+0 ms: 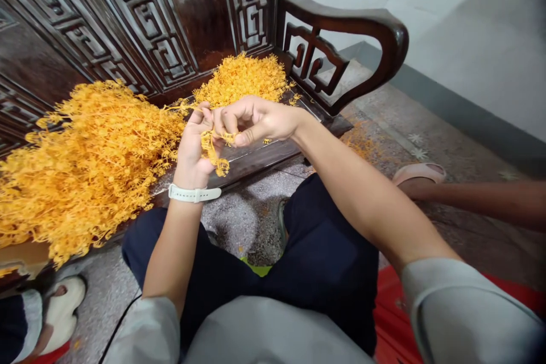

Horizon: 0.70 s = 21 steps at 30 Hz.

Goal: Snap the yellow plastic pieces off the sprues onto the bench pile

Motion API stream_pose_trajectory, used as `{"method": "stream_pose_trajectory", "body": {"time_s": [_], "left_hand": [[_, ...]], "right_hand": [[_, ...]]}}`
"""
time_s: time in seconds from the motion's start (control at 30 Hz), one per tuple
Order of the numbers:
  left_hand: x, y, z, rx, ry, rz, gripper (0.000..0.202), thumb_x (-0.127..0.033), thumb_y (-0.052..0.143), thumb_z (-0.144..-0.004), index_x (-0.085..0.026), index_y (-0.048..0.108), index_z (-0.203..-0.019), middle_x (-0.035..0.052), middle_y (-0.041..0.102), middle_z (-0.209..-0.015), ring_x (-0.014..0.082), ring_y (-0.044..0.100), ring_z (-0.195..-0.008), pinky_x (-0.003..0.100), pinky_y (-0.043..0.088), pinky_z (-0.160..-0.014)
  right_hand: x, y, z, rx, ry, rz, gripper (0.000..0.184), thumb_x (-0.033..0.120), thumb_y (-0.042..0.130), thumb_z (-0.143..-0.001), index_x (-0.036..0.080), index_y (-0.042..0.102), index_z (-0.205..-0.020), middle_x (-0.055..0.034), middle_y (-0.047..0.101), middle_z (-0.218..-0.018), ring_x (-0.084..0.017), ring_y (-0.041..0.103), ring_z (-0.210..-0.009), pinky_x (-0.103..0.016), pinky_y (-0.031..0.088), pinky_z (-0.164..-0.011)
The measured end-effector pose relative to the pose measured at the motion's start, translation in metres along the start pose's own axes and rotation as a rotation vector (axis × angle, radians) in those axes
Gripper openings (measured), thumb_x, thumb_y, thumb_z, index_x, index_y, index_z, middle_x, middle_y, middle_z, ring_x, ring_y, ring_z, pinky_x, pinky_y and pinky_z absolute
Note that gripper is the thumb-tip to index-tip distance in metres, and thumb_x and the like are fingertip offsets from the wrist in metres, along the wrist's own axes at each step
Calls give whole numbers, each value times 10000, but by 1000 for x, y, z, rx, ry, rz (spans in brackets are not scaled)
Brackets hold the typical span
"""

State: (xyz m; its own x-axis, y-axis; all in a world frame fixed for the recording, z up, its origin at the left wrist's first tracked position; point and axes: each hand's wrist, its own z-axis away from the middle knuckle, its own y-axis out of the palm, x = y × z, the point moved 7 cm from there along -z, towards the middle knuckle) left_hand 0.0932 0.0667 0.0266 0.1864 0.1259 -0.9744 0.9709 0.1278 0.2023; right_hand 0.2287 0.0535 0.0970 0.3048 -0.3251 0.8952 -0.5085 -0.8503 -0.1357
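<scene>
A small orange-yellow sprig (211, 151) hangs between my two hands above the seat of a dark wooden bench (260, 162). My left hand (194, 142) grips it from below with the fingers curled, and a white wristband (194, 193) circles that wrist. My right hand (251, 122) pinches the sprig's upper end between thumb and fingers. A large heap of the same branching orange-yellow material (85, 165) lies on the bench to the left of my hands. A smaller heap (243, 79) sits behind them against the carved backrest.
The bench has a curved carved armrest (341, 23). Another person's forearm (478, 199) reaches in at right, above a pink slipper (420, 173). Orange bits (362, 145) lie on the speckled stone floor (251, 210). A white slipper (62, 313) shows at lower left, and something red (396, 307) at lower right.
</scene>
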Motion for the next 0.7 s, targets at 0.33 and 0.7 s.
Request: {"method": "stream_pose_trajectory", "body": {"time_s": [0.33, 0.7], "left_hand": [[-69, -58, -1, 63, 102, 161, 100, -326, 785, -802, -412, 742, -827, -48, 766, -937, 185, 722, -739, 274, 451, -314], [-58, -52, -5, -117, 203, 26, 152, -296, 883, -879, -339, 816, -1008, -36, 849, -1041, 162, 788, -943, 234, 640, -668]], "right_hand": [[10, 57, -1, 681, -163, -378, 469, 543, 987, -742, 136, 777, -841, -91, 737, -874, -214, 700, -881, -361, 560, -906], [-63, -58, 27, -1096, 326, -723, 257, 324, 818, -978, 174, 640, -869, 80, 517, -634, -64, 402, -540, -181, 358, -516]]}}
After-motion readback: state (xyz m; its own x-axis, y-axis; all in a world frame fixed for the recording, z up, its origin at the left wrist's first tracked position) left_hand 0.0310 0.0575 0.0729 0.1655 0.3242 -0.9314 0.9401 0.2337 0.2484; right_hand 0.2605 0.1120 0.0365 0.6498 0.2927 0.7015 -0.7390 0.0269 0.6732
